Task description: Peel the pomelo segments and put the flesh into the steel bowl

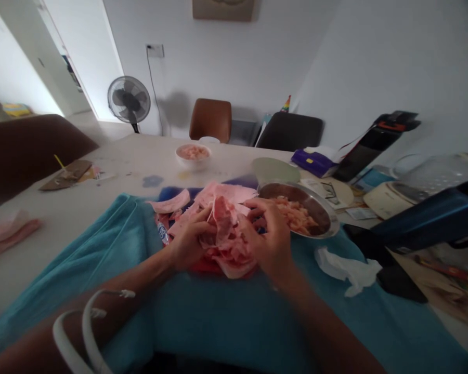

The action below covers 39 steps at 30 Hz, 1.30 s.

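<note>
Both my hands meet over a heap of pink peelings. My left hand (193, 236) has its fingers bent round the left side of a pink pomelo segment (223, 221), with its pale membrane folded outward. On the other side my right hand (271, 236) grips the same piece with curled thumb and fingers. Thick pink pomelo rind (234, 193) lies just behind, and torn membranes (234, 262) are piled under my hands. A steel bowl (329, 221) of peeled pink pulp stands right beside my right hand. The heap partly hides a blue and red plastic wrapper (163, 234).
A teal towel (226, 317) covers the table's near side, with a crumpled white tissue (349, 267) on it. A white bowl (193, 162) of pulp stands farther back. At right are a blue bottle (432, 218), a black bottle (368, 145) and a purple tissue pack (314, 162).
</note>
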### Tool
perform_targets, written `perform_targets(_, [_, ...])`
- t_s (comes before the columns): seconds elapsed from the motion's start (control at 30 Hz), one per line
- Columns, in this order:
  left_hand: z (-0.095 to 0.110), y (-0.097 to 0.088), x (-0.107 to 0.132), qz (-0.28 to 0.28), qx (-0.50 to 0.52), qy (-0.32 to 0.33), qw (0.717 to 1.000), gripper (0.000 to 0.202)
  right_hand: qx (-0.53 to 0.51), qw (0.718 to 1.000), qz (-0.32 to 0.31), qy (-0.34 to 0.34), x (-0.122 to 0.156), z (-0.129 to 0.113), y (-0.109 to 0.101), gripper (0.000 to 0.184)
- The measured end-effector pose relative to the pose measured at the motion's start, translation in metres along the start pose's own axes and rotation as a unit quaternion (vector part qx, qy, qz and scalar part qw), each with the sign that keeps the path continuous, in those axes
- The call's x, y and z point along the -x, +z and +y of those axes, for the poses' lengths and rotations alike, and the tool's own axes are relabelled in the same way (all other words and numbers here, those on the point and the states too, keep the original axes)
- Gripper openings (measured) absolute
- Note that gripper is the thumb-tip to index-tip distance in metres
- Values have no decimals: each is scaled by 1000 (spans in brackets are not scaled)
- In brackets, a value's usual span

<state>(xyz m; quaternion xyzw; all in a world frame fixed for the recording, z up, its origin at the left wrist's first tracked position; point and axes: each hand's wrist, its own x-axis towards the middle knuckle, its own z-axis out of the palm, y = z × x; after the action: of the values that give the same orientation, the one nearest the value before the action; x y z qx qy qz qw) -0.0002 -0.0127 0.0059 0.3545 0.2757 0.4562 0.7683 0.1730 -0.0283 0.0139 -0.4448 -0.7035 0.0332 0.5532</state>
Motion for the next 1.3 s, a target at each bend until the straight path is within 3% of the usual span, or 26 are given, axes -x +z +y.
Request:
perform_targets(0.17, [-5, -3, -1, 6, -15, -11, 1000, 41, -41, 996, -51, 57, 1, 1, 1, 21])
perform_targets(0.33, [-10, 0, 3, -43, -39, -11, 998, 62, 0, 998, -35, 51, 5, 5, 5, 15])
perform_targets(0.57, [-9, 1, 6, -29, -64, 2, 998, 68, 0, 998, -23, 50, 8, 3, 2, 11])
perform_targets(0.7, [-6, 1, 6, -30, -55, -21, 998, 69, -89, 982, -23, 162, 4, -4, 0, 16])
perform_targets(0.8, [-3, 3, 6, -32, -42, -28, 998, 70, -158, 951, -36, 263, -1, -5, -2, 18])
perform_targets(0.9, [-2, 4, 5, -31, -40, -30, 998, 69, -207, 924, -37, 318, -2, -1, -2, 20])
perform_targets(1.0, [-2, 3, 4, -33, -34, -30, 998, 66, -213, 928, -34, 304, -1, 4, -2, 20])
perform_targets(1.3, [-4, -2, 1, -17, -24, -26, 999, 50, -145, 972, -64, 174, 3, -2, -8, 17])
